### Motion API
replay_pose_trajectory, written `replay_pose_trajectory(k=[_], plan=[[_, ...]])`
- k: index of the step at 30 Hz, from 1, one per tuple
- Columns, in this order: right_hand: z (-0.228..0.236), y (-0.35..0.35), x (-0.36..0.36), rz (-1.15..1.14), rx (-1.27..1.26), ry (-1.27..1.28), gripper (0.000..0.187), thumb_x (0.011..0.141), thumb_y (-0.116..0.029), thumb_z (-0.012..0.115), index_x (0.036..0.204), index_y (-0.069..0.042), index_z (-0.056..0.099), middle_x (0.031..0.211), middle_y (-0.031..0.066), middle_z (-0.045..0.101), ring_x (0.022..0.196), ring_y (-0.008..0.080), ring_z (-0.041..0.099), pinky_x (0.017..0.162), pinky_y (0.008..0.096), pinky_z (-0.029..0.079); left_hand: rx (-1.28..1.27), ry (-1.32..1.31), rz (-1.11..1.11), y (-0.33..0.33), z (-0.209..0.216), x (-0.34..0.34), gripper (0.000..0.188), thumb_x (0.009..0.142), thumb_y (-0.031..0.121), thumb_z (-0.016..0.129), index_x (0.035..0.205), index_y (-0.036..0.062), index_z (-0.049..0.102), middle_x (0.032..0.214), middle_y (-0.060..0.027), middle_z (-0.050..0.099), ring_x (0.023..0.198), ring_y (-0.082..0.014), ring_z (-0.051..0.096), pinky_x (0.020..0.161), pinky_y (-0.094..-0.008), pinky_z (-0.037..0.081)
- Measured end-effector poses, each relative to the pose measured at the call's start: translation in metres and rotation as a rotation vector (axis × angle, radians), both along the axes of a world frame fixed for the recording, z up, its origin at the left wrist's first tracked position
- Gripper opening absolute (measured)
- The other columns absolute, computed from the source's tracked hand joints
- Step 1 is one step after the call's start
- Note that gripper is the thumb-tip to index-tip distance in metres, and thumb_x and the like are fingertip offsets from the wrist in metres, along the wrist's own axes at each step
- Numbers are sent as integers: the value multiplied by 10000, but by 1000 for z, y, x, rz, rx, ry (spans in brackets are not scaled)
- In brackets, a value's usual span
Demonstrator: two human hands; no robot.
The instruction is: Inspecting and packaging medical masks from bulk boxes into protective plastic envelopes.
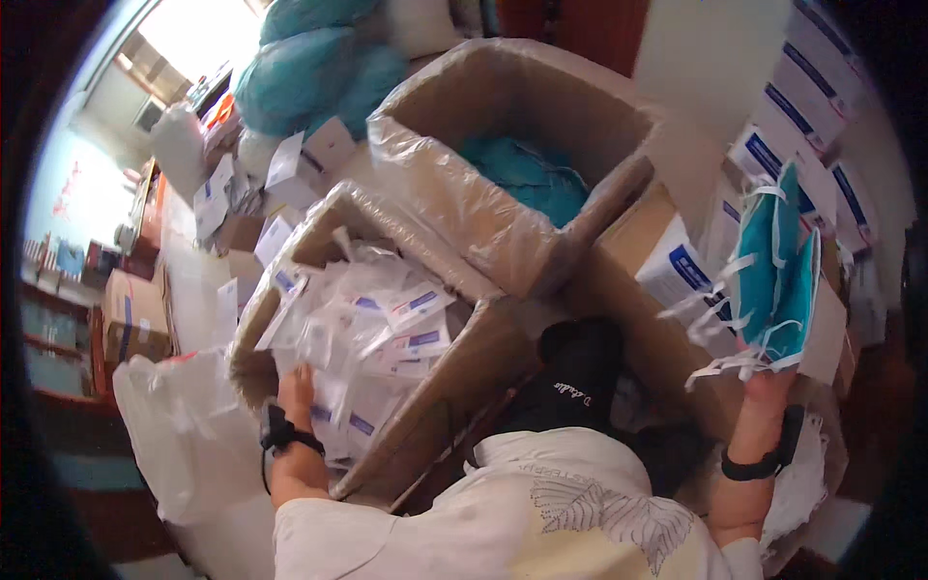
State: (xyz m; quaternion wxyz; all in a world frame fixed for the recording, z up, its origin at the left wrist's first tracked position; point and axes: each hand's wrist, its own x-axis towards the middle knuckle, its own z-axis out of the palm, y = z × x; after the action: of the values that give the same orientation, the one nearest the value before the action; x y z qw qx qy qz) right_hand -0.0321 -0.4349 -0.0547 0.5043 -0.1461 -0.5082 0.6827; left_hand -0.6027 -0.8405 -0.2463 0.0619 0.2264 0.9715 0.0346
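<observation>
My right hand (767,385) is raised at the right and holds a teal folded cloth piece with white ties (768,280). The cloth stands upright above the hand, its white ties hanging loose; it hides most of my fingers. My left hand (298,385) is at the near left side of a cardboard box (464,372), beside clear plastic packets (387,333) with white and blue printed cards. Its fingers look closed, but what they hold, if anything, cannot be made out.
A larger plastic-lined carton (464,227) behind holds teal cloth (527,174). White-and-blue boxes (802,116) are stacked at the right. Teal bundles (309,72) lie at the back, with open white cartons (304,164) before them. A white plastic bag (179,435) sits at the left.
</observation>
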Motion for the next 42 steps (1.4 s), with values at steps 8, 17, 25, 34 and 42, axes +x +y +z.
replay_pose_trajectory(k=[8,17,25,34,42], plan=[[22,-28,-2,-318,-62,-198,364,877,-225,474,1200,-57,468,1165,82,514,1066,213,490,925,370,386,139,417,614,-76,-68,-48,356,859,334,420,1087,91,548,1080,-128,550,992,-269,540,778,-374,453],[29,-44,14,-245,-383,-121,160,851,-169,552,973,-82,495,906,16,552,849,90,517,758,241,434,1332,-181,-352,204,148,87,321,887,147,448,1168,-7,454,1172,-126,488,1107,-218,445,965,-347,316],[42,-79,49,-308,277,-772,175,815,-152,592,907,-39,495,828,18,512,779,98,469,709,241,401,1182,-1523,-1077,327,224,370,357,882,201,481,1198,40,445,1333,-146,349,1207,-218,371,983,-361,295],[40,-103,92,-363,496,-918,143,760,-78,602,864,-39,511,878,91,546,799,249,526,731,328,409,761,-1896,-911,328,192,411,253,882,192,516,1089,94,408,1189,-135,470,1022,-169,472,878,-319,374],[32,-116,90,-360,353,-775,145,761,-25,577,893,-41,518,907,95,534,874,241,520,782,328,409,610,-1598,-1344,315,176,400,217,834,189,585,992,39,590,1276,-144,397,1224,-246,340,988,-400,272]])
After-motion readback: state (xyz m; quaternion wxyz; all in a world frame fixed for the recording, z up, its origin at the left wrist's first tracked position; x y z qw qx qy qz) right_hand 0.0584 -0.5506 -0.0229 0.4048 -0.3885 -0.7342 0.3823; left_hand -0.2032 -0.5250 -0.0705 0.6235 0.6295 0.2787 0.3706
